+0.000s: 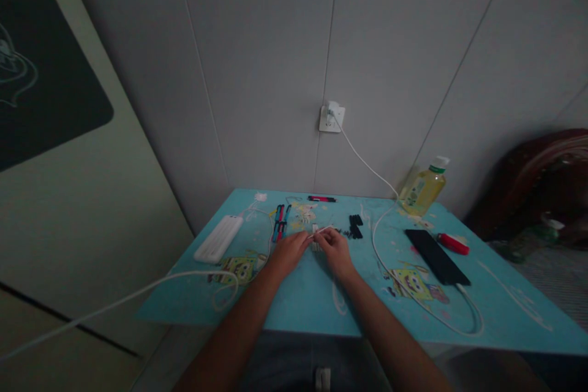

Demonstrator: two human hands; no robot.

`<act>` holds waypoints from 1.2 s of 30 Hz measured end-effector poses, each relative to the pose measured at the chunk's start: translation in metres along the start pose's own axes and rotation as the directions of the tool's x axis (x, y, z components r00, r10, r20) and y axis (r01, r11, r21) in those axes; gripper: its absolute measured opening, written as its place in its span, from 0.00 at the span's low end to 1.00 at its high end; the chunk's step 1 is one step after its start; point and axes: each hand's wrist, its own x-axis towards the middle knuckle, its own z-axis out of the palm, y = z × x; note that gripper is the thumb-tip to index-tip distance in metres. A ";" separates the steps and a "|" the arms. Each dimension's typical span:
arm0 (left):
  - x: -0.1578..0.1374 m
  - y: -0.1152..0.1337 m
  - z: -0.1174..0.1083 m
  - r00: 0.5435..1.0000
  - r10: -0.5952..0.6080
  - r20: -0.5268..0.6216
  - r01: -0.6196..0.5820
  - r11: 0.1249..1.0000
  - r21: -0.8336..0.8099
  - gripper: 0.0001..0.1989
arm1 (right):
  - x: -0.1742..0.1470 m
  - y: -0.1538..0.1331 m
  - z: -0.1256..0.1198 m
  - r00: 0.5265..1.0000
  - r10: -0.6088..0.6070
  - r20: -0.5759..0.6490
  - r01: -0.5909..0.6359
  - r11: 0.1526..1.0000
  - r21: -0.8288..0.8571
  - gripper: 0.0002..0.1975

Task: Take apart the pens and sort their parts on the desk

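My left hand (289,252) and my right hand (334,249) meet at the middle of a light blue cartoon-print table (303,300). Between the fingertips of both hands is a thin white stick-like part (320,233), held over a small pale piece (315,245) lying on the table. Which hand carries the weight is too small to tell. Just left of my hands lie several blue and red pen bodies (280,222). Just right of them sits a cluster of small black parts (355,226).
A white power bank (218,238) with a cable lies at the left. A black phone (436,255) on a white charging cable, a red lighter (452,244) and a yellow drink bottle (423,188) are at the right. A wall socket (331,117) is behind; a red pen (321,198) is at the back edge.
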 end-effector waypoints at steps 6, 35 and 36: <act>-0.002 -0.006 -0.007 0.999 -0.001 -0.037 0.002 1.000 0.021 0.17 | 0.004 0.005 -0.010 0.994 -0.009 -0.112 0.003 0.999 -0.048 0.17; -0.006 -0.016 -0.002 0.983 0.147 0.106 -0.158 0.981 0.112 0.12 | -0.004 0.016 -0.016 0.984 -0.007 0.177 0.092 0.874 -0.477 0.14; -0.006 -0.016 -0.002 0.984 0.145 0.105 -0.157 0.982 0.110 0.11 | -0.004 0.016 -0.016 0.984 -0.006 0.179 0.095 0.865 -0.492 0.14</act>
